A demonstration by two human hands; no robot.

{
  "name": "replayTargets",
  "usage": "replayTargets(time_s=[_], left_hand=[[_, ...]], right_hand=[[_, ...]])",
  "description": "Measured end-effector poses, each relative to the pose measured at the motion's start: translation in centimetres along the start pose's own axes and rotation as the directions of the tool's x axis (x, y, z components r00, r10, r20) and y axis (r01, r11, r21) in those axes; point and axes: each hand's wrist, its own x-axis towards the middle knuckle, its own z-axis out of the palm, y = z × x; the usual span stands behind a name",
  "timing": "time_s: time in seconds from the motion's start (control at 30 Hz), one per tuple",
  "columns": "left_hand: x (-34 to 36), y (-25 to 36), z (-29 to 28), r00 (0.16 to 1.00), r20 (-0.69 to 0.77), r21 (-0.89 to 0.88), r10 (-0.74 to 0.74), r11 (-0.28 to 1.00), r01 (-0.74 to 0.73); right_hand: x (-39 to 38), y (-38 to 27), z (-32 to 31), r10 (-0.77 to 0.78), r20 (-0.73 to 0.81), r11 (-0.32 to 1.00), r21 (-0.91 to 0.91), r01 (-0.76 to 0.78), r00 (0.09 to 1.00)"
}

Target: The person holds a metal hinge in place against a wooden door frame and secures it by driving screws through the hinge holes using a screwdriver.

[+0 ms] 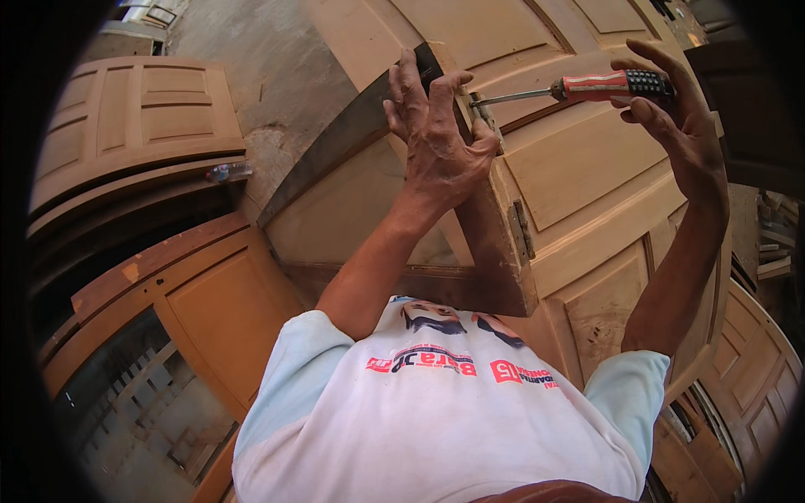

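My left hand (444, 138) grips the edge of a wooden window frame (495, 251) with a curved dark side and glass in it, its fingers spread over the wood. The thumb lies beside a small metal hinge (486, 113) on that edge. A screwdriver (595, 85) with a red and black handle reaches sideways, its tip at the hinge. Around the handle's end are the loosely curled fingers of my right hand (692, 126), with the thumb below. Further down the same edge sits a second hinge (521, 228).
A large panelled wooden door (587, 168) lies beneath the frame. More panelled doors (142, 117) stand at the left, with a plastic bottle (230, 172) on a ledge there. An orange-brown glazed door (218, 310) is near left. Wood offcuts (776, 243) pile up at the far right.
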Motion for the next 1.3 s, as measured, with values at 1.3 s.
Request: replayTargets(time_s=[1.3], left_hand=[[0.0, -0.2, 0.8, 1.000, 0.010, -0.104, -0.026, 0.994, 0.026]], right_hand=[[0.5, 1.5, 0.4, 0.171, 0.416, 0.985, -0.087, -0.149, 0.893]])
